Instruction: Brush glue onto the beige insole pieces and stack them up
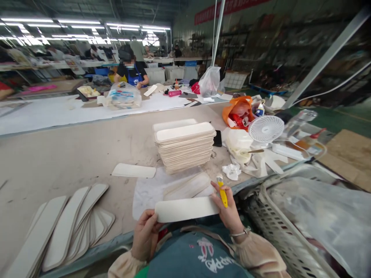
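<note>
A long off-white strip with rounded corners (185, 209) spans between my two hands at the table's near edge. My left hand (147, 231) pinches its left end between thumb and fingers. At the other end my right hand (227, 206) grips the strip and also carries a small brush with a yellow handle (222, 193), bristles up. Beyond the strip, a white sheet (145, 189) lies on the table with a pale strip (189, 185) on it. Behind that stands a tall stack of similar strips (187, 148). One loose strip (133, 170) lies left of the stack.
Fanned strips (66, 227) cover the near left of the table. To the right are a white fan (266, 129), an orange bag (238, 112), crumpled paper (232, 171) and a dark phone (217, 138). A plastic basket (286, 224) stands at my right. Across, a person (131, 69) works.
</note>
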`<state>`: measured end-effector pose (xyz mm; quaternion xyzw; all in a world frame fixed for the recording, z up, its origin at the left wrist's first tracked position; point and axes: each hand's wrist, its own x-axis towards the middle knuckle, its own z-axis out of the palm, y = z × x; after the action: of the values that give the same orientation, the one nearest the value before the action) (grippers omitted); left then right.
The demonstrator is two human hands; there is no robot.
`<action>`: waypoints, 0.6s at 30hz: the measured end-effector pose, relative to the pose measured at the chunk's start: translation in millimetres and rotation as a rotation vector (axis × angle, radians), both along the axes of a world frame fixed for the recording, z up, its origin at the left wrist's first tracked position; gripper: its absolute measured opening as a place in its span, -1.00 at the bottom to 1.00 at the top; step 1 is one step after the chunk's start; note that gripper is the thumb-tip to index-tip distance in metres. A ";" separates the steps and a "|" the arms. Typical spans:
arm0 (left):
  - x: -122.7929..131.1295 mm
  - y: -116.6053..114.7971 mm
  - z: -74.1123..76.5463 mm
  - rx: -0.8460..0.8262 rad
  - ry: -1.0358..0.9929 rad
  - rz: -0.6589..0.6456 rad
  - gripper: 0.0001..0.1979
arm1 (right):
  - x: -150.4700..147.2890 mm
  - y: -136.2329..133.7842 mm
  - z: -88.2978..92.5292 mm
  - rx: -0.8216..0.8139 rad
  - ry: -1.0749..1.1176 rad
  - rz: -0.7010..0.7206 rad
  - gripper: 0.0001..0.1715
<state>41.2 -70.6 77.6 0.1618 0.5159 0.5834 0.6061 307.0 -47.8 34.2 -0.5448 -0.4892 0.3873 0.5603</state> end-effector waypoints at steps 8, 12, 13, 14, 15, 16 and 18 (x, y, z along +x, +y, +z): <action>-2.6 -5.2 -23.5 -0.063 -0.064 0.128 -0.63 | 10.1 -12.6 -7.1 -0.127 0.128 0.087 -0.41; -2.0 -5.4 -31.4 -0.086 0.044 0.052 -0.61 | 12.6 -8.3 -14.4 -0.124 0.061 0.040 -0.45; -2.2 -4.2 -33.1 -0.110 0.122 -0.026 -0.61 | 13.6 -4.5 -15.9 -0.116 0.046 0.019 -0.46; -2.6 -2.3 -34.5 -0.136 0.208 -0.116 -0.61 | 14.8 0.6 -17.0 -0.105 0.028 -0.003 -0.47; -3.1 0.6 -35.6 -0.160 0.289 -0.209 -0.62 | 16.1 6.9 -17.8 -0.094 0.006 -0.024 -0.46; -3.5 4.3 -36.4 -0.177 0.355 -0.289 -0.63 | 17.4 14.2 -18.3 -0.084 -0.026 -0.046 -0.46; -4.1 13.7 -37.6 -0.193 0.429 -0.391 -0.68 | 19.3 30.8 -18.5 -0.060 -0.119 -0.093 -0.45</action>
<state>37.1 -56.9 40.0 0.3190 0.6442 0.3566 0.5967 326.2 -17.0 15.8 -0.6055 -0.4839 0.3426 0.5310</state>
